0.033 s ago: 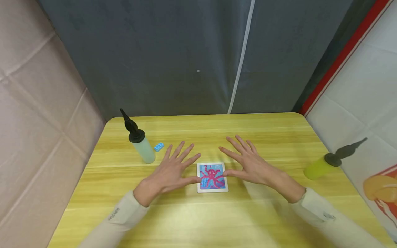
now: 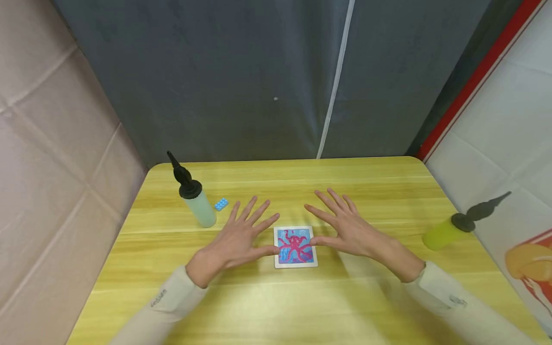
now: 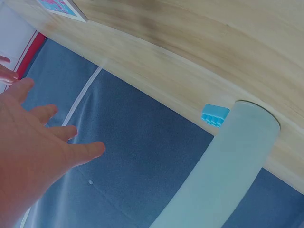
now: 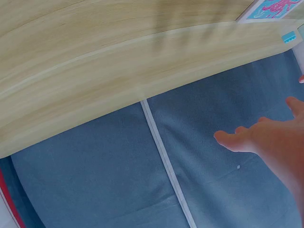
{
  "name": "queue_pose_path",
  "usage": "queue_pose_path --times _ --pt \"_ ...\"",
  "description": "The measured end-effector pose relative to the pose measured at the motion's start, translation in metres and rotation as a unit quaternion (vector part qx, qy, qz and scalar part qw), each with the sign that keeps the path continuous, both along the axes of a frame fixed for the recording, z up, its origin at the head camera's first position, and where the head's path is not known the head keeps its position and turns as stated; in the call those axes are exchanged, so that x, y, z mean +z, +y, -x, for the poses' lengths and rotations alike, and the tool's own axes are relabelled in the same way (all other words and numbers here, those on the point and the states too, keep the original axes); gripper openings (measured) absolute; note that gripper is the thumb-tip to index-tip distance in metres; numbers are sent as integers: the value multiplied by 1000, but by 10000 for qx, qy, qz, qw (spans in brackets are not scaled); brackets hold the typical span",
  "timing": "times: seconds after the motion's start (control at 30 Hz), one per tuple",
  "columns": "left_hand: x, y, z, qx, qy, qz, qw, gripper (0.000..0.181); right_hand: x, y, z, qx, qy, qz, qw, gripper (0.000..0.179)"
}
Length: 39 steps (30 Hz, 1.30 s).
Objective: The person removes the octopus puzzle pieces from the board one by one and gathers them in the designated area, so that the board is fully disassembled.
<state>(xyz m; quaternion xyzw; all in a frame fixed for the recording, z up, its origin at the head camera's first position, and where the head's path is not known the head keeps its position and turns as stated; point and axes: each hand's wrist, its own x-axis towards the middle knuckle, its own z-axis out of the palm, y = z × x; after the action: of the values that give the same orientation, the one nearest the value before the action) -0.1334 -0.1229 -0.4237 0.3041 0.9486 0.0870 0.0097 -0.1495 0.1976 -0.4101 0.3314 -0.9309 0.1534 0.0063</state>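
Note:
A square, white-bordered picture card point(image 2: 295, 262) with a pink octopus on blue lies on the table between both hands. To its left, my left hand point(image 2: 239, 239) is spread, palm down, fingers straight and holding nothing. My right hand point(image 2: 347, 230) mirrors it on the other side, fingers likewise spread. Both thumbs overlap the card's side edges in the head view; I cannot tell whether they touch it. In the left wrist view, the left hand point(image 3: 33, 152) appears raised above the tabletop. The right wrist view shows the right hand point(image 4: 273, 142) raised too.
A pale green bottle point(image 2: 201, 211) with a black nozzle stands left, next to a small blue toy brick point(image 2: 221, 204). A yellow-green bottle point(image 2: 444, 235) with a black nozzle stands near the right edge of the wooden table point(image 2: 276, 306). A dark curtain point(image 2: 207, 86) hangs behind.

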Motion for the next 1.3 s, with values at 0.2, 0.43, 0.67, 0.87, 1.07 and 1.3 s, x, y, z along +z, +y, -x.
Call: queue_pose_path --times 0.2,0.43,0.67,0.87,1.07,1.3 --pt "-4 0 -2 21 -58 40 10000 83 -1 -2 -1 8 10 42 10000 82" --pt "-7 1 -6 -13 -233 -26 9997 84 -1 -5 1 -93 -191 338 9992 81" --pt "-13 3 -15 36 -398 -26 9992 84 -3 -16 4 -324 -490 521 9969 73" --pt "-19 6 -24 69 -540 -52 9985 87 -4 -29 6 -470 -625 528 9955 67" --pt "-23 8 -34 98 -809 -150 9966 87 -9 -41 7 -481 -643 580 9951 59" --pt "-25 12 -43 73 -1093 -185 9938 84 -17 -50 9 -572 -902 634 9923 52"
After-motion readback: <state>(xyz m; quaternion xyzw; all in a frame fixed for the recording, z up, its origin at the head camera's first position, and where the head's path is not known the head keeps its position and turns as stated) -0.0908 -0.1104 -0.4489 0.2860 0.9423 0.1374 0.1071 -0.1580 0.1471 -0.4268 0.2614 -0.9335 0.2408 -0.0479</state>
